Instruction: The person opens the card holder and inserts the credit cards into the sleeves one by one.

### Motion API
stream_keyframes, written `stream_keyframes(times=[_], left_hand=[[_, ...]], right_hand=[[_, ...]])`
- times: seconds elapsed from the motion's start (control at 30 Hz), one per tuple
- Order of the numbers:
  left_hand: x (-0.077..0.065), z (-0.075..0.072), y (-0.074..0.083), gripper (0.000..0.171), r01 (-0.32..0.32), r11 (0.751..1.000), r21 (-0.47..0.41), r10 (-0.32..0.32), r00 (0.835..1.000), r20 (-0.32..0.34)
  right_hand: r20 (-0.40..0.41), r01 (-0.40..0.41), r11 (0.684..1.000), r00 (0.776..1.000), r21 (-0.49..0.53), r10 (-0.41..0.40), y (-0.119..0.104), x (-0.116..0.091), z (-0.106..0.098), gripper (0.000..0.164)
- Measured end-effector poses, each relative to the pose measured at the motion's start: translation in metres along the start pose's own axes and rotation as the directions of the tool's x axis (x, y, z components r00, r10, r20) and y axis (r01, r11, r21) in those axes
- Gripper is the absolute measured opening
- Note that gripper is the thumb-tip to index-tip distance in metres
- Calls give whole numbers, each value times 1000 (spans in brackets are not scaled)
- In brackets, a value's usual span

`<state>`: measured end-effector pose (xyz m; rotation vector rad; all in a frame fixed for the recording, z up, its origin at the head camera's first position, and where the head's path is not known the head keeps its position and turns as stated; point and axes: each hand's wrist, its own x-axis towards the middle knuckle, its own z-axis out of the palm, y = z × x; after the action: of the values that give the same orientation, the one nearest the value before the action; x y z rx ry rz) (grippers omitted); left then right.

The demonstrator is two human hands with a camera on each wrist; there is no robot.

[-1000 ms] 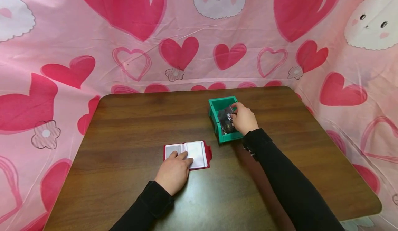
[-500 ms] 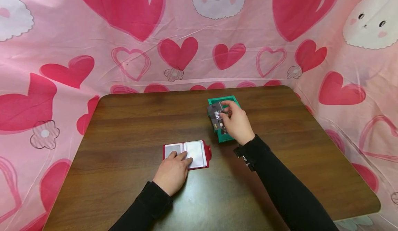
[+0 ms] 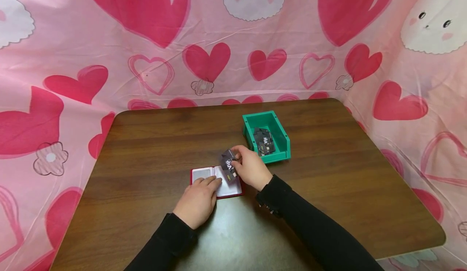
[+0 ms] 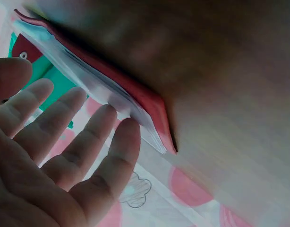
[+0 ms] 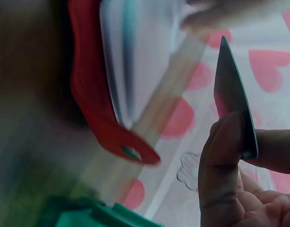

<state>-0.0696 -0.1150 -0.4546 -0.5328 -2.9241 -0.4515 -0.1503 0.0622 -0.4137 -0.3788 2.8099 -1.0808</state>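
A red card holder (image 3: 230, 192) with clear plastic sleeves lies spread on the table. My left hand (image 3: 198, 200) rests on its sleeves near the fold; in the left wrist view the fingers (image 4: 123, 146) are fairly straight with their tips against the plastic. Between thumb and fingers my right hand (image 3: 251, 166) pinches a dark card (image 3: 229, 166) printed "Vip", tilted over the right-hand page. Edge-on, the same card (image 5: 232, 94) shows in the right wrist view, apart from the holder's red cover (image 5: 90, 71). More dark cards (image 3: 265, 141) lie in the green bin.
The green bin (image 3: 282, 154) stands just behind and right of the card holder. The brown wooden table (image 3: 164, 141) reaches to a pink heart-patterned cloth (image 3: 153, 76) at the back and sides.
My right hand has lifted a card out of the green bin and carried it left and nearer, over the card holder. My left hand has stayed on the sleeves.
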Motion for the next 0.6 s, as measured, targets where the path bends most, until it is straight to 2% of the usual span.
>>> stream_keyframes(times=[0.13,0.33,0.43,0.6], left_hand=[[-1,-1,-5,28,26,1000,-5,-26,1000,3],[-1,-3,-8,31,121,993,-5,-121,990,73],[-1,-4,-9,32,130,992,1,-129,988,86],[-2,-4,-9,30,120,993,3,-120,991,65]], right_hand=[[40,-24,998,999,-63,26,-1,0,11,37],[110,-71,993,991,-98,82,-3,3,23,37],[134,-90,990,985,-104,104,-4,4,27,37],[142,-114,987,981,-112,129,-5,7,31,37]])
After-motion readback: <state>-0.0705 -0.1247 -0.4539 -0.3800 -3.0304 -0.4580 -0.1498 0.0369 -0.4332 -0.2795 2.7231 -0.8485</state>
